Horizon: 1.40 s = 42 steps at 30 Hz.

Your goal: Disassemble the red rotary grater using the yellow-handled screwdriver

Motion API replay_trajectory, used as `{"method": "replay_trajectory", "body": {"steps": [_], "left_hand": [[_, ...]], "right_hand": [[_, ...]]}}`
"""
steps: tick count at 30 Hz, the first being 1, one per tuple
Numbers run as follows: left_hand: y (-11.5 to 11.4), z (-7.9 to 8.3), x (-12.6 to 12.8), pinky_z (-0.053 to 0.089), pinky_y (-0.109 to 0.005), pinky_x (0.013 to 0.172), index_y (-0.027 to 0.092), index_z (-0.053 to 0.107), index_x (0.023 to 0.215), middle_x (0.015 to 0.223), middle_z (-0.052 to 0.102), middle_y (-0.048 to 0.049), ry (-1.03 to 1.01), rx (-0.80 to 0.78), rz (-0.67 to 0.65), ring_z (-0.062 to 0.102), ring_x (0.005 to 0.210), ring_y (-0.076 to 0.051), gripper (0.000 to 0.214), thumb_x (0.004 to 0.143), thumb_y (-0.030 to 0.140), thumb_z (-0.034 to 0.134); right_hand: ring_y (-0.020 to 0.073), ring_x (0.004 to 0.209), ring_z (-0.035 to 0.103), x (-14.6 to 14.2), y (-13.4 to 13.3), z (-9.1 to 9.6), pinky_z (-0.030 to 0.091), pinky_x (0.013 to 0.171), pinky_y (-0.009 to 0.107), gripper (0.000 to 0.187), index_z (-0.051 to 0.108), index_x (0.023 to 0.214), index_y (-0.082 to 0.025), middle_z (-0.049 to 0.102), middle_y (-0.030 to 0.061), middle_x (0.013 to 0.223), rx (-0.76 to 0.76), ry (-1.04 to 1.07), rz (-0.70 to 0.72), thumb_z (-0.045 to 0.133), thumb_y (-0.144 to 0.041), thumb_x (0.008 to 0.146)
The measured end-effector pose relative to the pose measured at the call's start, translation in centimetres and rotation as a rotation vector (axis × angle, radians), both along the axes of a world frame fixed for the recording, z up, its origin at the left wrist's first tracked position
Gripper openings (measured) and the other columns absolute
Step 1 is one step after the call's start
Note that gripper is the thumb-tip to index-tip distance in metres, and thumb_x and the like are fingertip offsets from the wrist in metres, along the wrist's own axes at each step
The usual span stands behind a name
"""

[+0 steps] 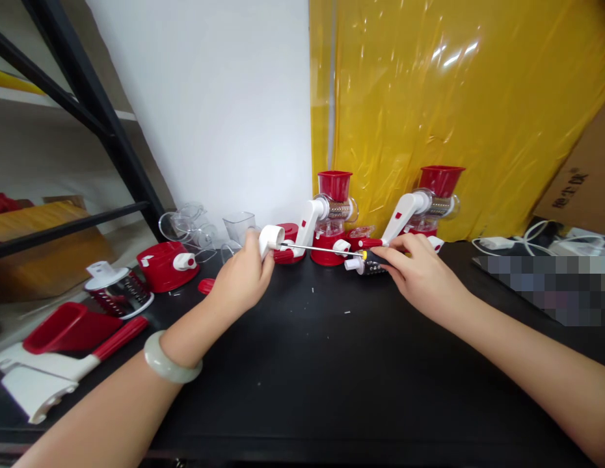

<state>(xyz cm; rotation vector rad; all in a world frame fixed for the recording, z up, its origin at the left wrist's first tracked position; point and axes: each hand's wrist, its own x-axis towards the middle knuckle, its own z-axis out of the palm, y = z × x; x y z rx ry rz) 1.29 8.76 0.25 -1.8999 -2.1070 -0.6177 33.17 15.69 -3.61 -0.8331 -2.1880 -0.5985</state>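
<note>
My left hand [241, 276] is closed around a white crank handle with a red grip [274, 244], held just above the black table [307, 377]. My right hand [419, 273] grips a screwdriver [332, 249] by its red-and-black handle. The thin metal shaft points left, with its tip at the white crank part. A pale bangle [170, 361] sits on my left wrist. Two assembled red-and-white rotary graters [332, 218] [429, 201] stand right behind my hands.
At the left lie loose grater parts: a red base [161, 265], a drum blade [118, 292], a red hopper with white body [63, 344], and clear plastic cups [195, 224]. Yellow film hangs behind. White cables [517, 242] and a cardboard box [583, 182] are at right.
</note>
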Motion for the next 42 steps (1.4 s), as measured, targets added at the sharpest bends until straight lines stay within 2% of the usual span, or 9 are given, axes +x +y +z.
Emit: {"method": "replay_trajectory", "body": {"steps": [7, 11, 14, 17, 21, 27, 34, 38, 42], "left_hand": [[0.2, -0.1, -0.2, 0.049, -0.041, 0.064, 0.015, 0.041, 0.118, 0.084, 0.068, -0.0137, 0.000, 0.016, 0.014, 0.071, 0.077, -0.037, 0.033, 0.099, 0.040, 0.034], [0.1, -0.1, -0.2, 0.049, -0.041, 0.064, 0.015, 0.041, 0.118, 0.082, 0.068, -0.0132, -0.001, 0.001, 0.008, 0.071, 0.077, -0.036, 0.032, 0.099, 0.040, 0.034], [0.0, 0.0, -0.2, 0.050, -0.040, 0.065, 0.015, 0.041, 0.118, 0.083, 0.068, -0.0137, 0.001, -0.007, 0.010, 0.071, 0.077, -0.036, 0.031, 0.099, 0.039, 0.034], [0.1, 0.1, -0.2, 0.050, -0.041, 0.065, 0.015, 0.041, 0.118, 0.084, 0.069, -0.0143, 0.002, -0.005, 0.032, 0.071, 0.077, -0.036, 0.032, 0.099, 0.039, 0.034], [0.3, 0.1, -0.4, 0.050, -0.041, 0.065, 0.014, 0.042, 0.119, 0.085, 0.069, -0.0158, 0.004, 0.005, 0.047, 0.071, 0.078, -0.036, 0.033, 0.099, 0.039, 0.034], [0.5, -0.2, -0.9, 0.051, -0.042, 0.067, 0.013, 0.042, 0.120, 0.087, 0.070, -0.0168, 0.000, 0.017, 0.033, 0.071, 0.079, -0.037, 0.035, 0.100, 0.040, 0.034], [0.5, -0.1, -0.8, 0.051, -0.042, 0.066, 0.014, 0.042, 0.121, 0.086, 0.069, -0.0155, 0.000, 0.034, 0.033, 0.071, 0.078, -0.037, 0.036, 0.099, 0.041, 0.034], [0.5, 0.0, -0.7, 0.051, -0.042, 0.065, 0.013, 0.042, 0.121, 0.086, 0.069, -0.0164, 0.000, 0.042, 0.031, 0.071, 0.078, -0.038, 0.036, 0.099, 0.040, 0.034], [0.5, -0.2, -0.9, 0.051, -0.042, 0.064, 0.013, 0.042, 0.121, 0.084, 0.069, -0.0159, 0.010, 0.039, 0.025, 0.071, 0.076, -0.037, 0.036, 0.099, 0.041, 0.034]], "right_hand": [[0.0297, 0.105, 0.066, 0.5, 0.5, 0.1, 0.056, 0.092, 0.044, 0.032, 0.066, 0.120, -0.015, 0.063, 0.0160, 0.116, -0.026, 0.015, 0.020, 0.065, -0.016, 0.087], [0.0245, 0.075, 0.070, 0.3, -0.1, 0.4, 0.055, 0.063, 0.035, 0.013, 0.066, 0.100, -0.019, 0.071, 0.0072, 0.089, -0.167, -0.119, -0.139, 0.064, -0.018, 0.087], [0.0247, 0.071, 0.070, 0.1, -0.7, 0.9, 0.049, 0.054, 0.033, 0.018, 0.063, 0.102, -0.020, 0.073, 0.0070, 0.093, -0.209, -0.131, -0.219, 0.064, -0.034, 0.091], [0.0270, 0.083, 0.071, 0.0, -1.0, 1.2, 0.053, 0.062, 0.036, 0.032, 0.061, 0.108, -0.019, 0.072, 0.0093, 0.101, -0.243, -0.090, -0.126, 0.056, -0.048, 0.096], [0.0267, 0.092, 0.067, 0.0, -0.5, 1.0, 0.056, 0.080, 0.042, 0.030, 0.063, 0.115, -0.018, 0.066, 0.0121, 0.104, -0.222, -0.053, 0.004, 0.039, -0.033, 0.104], [0.0252, 0.095, 0.062, 0.3, 0.6, 0.4, 0.056, 0.088, 0.045, 0.023, 0.066, 0.114, -0.020, 0.053, 0.0117, 0.107, -0.103, 0.118, 0.185, 0.059, -0.031, 0.096], [0.0299, 0.115, 0.064, 0.0, -0.1, 1.0, 0.053, 0.100, 0.046, 0.036, 0.067, 0.124, -0.019, 0.061, 0.0158, 0.126, -0.009, 0.280, 0.148, 0.068, -0.032, 0.090], [0.0234, 0.089, 0.073, 0.0, -0.3, 0.7, 0.057, 0.081, 0.037, 0.016, 0.069, 0.105, -0.021, 0.075, 0.0078, 0.100, -0.164, 0.139, 0.110, 0.063, -0.032, 0.094], [0.0254, 0.081, 0.073, 0.3, -0.2, 0.6, 0.055, 0.067, 0.035, 0.028, 0.065, 0.105, -0.021, 0.076, 0.0075, 0.097, -0.231, 0.024, 0.023, 0.063, -0.046, 0.093]]}}
